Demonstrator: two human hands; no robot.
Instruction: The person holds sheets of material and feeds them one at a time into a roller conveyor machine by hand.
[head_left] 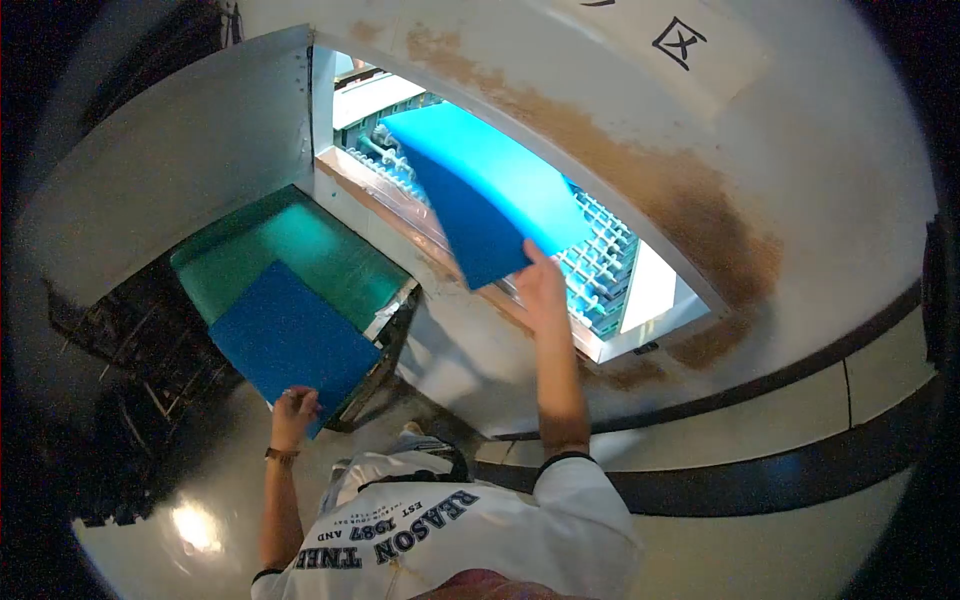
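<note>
A blue sheet [490, 190] reaches through the lit opening in the wall, above rows of white rollers. My right hand [541, 285] grips its near corner, fingers closed on the edge. Lower left, a second blue sheet [290, 335] lies on a green surface [210, 265] and overhangs its near side. My left hand [296, 405] is at the near corner of that sheet, with fingers curled; whether it pinches the edge is hard to make out.
White rollers [605, 265] run inside the opening, behind a metal sill [400, 212]. A brown-stained pale panel [640, 170] hangs over it. Dark racks [130, 350] stand at the left, beside the green surface.
</note>
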